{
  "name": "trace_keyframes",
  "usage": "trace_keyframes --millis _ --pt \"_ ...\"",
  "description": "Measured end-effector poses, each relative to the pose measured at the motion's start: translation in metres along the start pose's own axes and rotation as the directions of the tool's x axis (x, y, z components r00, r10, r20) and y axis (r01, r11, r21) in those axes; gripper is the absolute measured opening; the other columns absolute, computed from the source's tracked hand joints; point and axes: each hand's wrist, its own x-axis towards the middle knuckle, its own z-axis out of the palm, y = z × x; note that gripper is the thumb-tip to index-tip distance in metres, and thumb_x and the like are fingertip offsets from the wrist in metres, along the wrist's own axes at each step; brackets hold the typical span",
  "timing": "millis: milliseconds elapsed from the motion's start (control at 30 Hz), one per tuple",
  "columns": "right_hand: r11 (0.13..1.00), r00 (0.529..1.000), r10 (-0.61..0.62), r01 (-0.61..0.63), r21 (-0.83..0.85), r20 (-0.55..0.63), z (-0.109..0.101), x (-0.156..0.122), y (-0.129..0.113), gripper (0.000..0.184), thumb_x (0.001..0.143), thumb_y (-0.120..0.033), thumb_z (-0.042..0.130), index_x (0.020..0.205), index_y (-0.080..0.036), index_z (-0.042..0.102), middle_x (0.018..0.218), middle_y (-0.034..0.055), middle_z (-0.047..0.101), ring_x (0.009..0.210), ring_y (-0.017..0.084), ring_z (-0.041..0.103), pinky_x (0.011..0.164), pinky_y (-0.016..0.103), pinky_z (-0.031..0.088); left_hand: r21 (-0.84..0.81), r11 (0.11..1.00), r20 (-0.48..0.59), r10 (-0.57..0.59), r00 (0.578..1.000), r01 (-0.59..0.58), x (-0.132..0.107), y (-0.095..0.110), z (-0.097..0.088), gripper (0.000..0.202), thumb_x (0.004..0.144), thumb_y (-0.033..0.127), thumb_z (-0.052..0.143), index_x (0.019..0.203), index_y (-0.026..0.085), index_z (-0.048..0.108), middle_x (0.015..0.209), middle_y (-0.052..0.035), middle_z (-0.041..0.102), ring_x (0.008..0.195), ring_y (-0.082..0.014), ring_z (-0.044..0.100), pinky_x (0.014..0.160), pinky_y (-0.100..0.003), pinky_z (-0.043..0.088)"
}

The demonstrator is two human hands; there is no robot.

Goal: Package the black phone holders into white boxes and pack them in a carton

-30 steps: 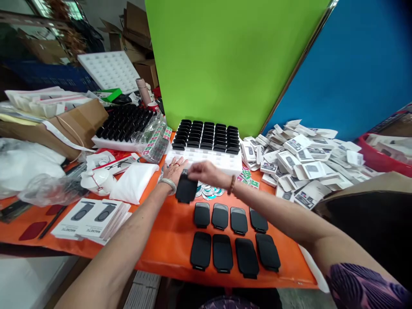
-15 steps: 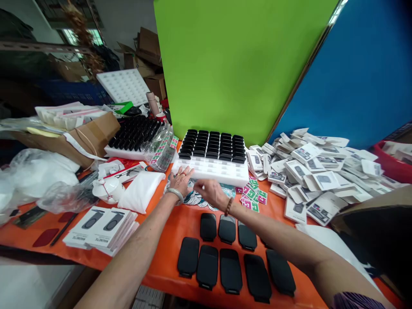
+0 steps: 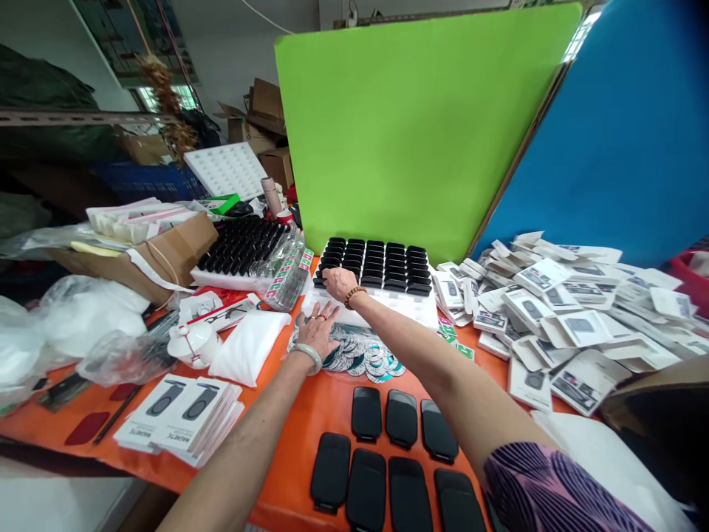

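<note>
Fingers [image 3: 328, 274] of the right hand [image 3: 342, 284] were bent down over the near left corner of the upright black pieces [image 3: 374, 277], touching or almost touching one; whether they gripped it I could not tell. The left hand [image 3: 317, 331], apart from the right and nearer, lay palm down with fingers spread and nothing clasped, at the near left edge of the white foam tray [image 3: 402, 304]. A pale bangle [image 3: 308, 356] circled the left wrist and a beaded bracelet [image 3: 354, 295] the right one.

The upright pieces filled the tray's far part in five rows, just beyond the left hand and stretching right from the right hand. Round stickers [image 3: 362, 362] lay just right of the left hand, on the near side of the tray. Nearer, on the orange table [image 3: 293, 432], flat black pieces [image 3: 402, 419] were laid out: three in the farther row, at least four in the nearer, some partly behind the patterned sleeve [image 3: 546, 484].

To the left lay a white pouch [image 3: 249, 346], stacked printed boxes [image 3: 182, 414] and, farther off, a second batch of black pieces [image 3: 244, 245]. Small white boxes [image 3: 573, 329] were heaped to the right. A green panel [image 3: 415, 140] stood behind the tray.
</note>
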Motion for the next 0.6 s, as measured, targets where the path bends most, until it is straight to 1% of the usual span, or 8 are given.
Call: trace_keyframes --millis 133,200,267,300,367,433,533,600 --pt "0.996 0.986 0.013 0.003 0.093 -0.169 -0.040 -0.016 -0.005 0.030 0.097 -0.025 0.034 0.114 -0.017 0.058 0.108 0.0086 0.066 0.095 0.019 0.060 0.077 0.028 0.043 -0.048 0.999 -0.024 0.005 1.000 -0.006 0.001 0.004 0.001 0.085 0.071 0.027 0.068 0.146 0.028 0.030 0.157 -0.0049 0.026 0.144 -0.0338 0.017 0.112 -0.060 0.019" --pt "0.960 0.958 -0.049 0.124 0.252 -0.284 -0.059 -0.036 -0.005 0.026 0.093 -0.027 0.041 0.103 -0.015 0.062 0.091 0.0054 0.067 0.082 0.017 0.059 0.072 0.027 0.042 -0.086 0.996 -0.053 0.014 0.999 -0.019 -0.001 0.004 0.000 0.082 0.070 0.026 0.067 0.145 0.026 0.033 0.156 -0.0043 0.028 0.144 -0.0336 0.018 0.113 -0.057 0.019" --pt "0.893 0.966 -0.104 0.196 0.406 -0.236 -0.062 -0.064 -0.002 0.017 0.086 -0.023 0.050 0.087 -0.014 0.064 0.073 0.0010 0.063 0.068 0.014 0.055 0.063 0.024 0.040 -0.128 0.992 -0.091 0.012 0.996 -0.023 -0.008 0.000 -0.001 0.074 0.072 0.027 0.065 0.142 0.025 0.038 0.154 -0.0040 0.034 0.143 -0.0337 0.022 0.115 -0.054 0.017" --pt "0.865 0.981 -0.109 0.172 0.471 -0.159 -0.056 -0.082 0.001 0.014 0.082 -0.022 0.053 0.081 -0.014 0.064 0.067 -0.0009 0.060 0.064 0.012 0.052 0.060 0.023 0.038 -0.149 0.989 -0.115 0.005 0.993 -0.022 -0.014 -0.003 -0.002 0.069 0.075 0.027 0.062 0.141 0.023 0.041 0.152 -0.0042 0.037 0.142 -0.0333 0.024 0.115 -0.053 0.016" --pt "0.816 0.999 -0.040 0.015 0.578 0.031 -0.032 -0.117 0.007 0.011 0.080 -0.021 0.056 0.078 -0.013 0.064 0.060 -0.0031 0.055 0.057 0.010 0.048 0.055 0.021 0.036 -0.196 0.981 -0.169 -0.028 0.985 -0.006 -0.034 -0.012 -0.001 0.058 0.081 0.027 0.054 0.138 0.019 0.045 0.150 -0.0063 0.040 0.141 -0.0312 0.027 0.116 -0.050 0.018" --pt "0.783 0.980 0.004 -0.128 0.609 0.201 0.000 -0.148 0.013 0.012 0.081 -0.022 0.055 0.080 -0.013 0.064 0.059 -0.0041 0.054 0.053 0.008 0.046 0.051 0.020 0.036 -0.248 0.968 -0.219 -0.084 0.972 0.027 -0.061 -0.020 0.003 0.050 0.088 0.027 0.044 0.136 0.016 0.047 0.149 -0.0092 0.042 0.139 -0.0269 0.033 0.114 -0.045 0.026" --pt "0.792 0.961 0.022 -0.185 0.582 0.275 0.041 -0.179 0.012 0.010 0.080 -0.019 0.057 0.077 -0.013 0.065 0.059 -0.0031 0.057 0.052 0.009 0.050 0.051 0.020 0.038 -0.322 0.943 -0.258 -0.171 0.951 0.082 -0.106 -0.024 0.014 0.047 0.094 0.032 0.030 0.133 0.016 0.049 0.139 -0.0108 0.054 0.129 -0.0212 0.048 0.107 -0.039 0.040" --pt "0.813 0.961 0.020 -0.177 0.555 0.277 0.054 -0.189 0.008 0.008 0.078 -0.016 0.060 0.077 -0.013 0.067 0.063 -0.0011 0.061 0.057 0.011 0.055 0.054 0.021 0.041 -0.392 0.913 -0.249 -0.220 0.943 0.110 -0.132 -0.019 0.023 0.049 0.096 0.037 0.026 0.131 0.016 0.051 0.133 -0.0116 0.059 0.124 -0.0207 0.053 0.103 -0.037 0.045"
